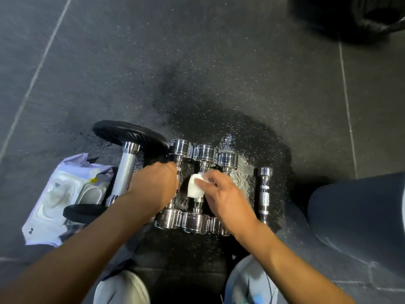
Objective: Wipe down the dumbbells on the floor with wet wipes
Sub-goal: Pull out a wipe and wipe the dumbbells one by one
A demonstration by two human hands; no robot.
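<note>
Dark speckled rubber floor [219, 73], wet patch [241, 141]; left hand [153, 185] grips dumbbell [180, 148], right hand [225, 198] pinches wipe [194, 188].

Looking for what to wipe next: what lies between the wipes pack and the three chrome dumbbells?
The large black-plated dumbbell lies there, shown in the head view.

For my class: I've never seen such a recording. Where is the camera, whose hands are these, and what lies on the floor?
No machine: one person wears a head camera looking down at their own hands. The left hand grips the leftmost chrome dumbbell; the right hand pinches a folded white wet wipe against the handle of the middle chrome dumbbell. A third chrome dumbbell, a small chrome bar, a larger black-plated dumbbell and a pale purple wipes pack lie on the wet dark floor.
</note>
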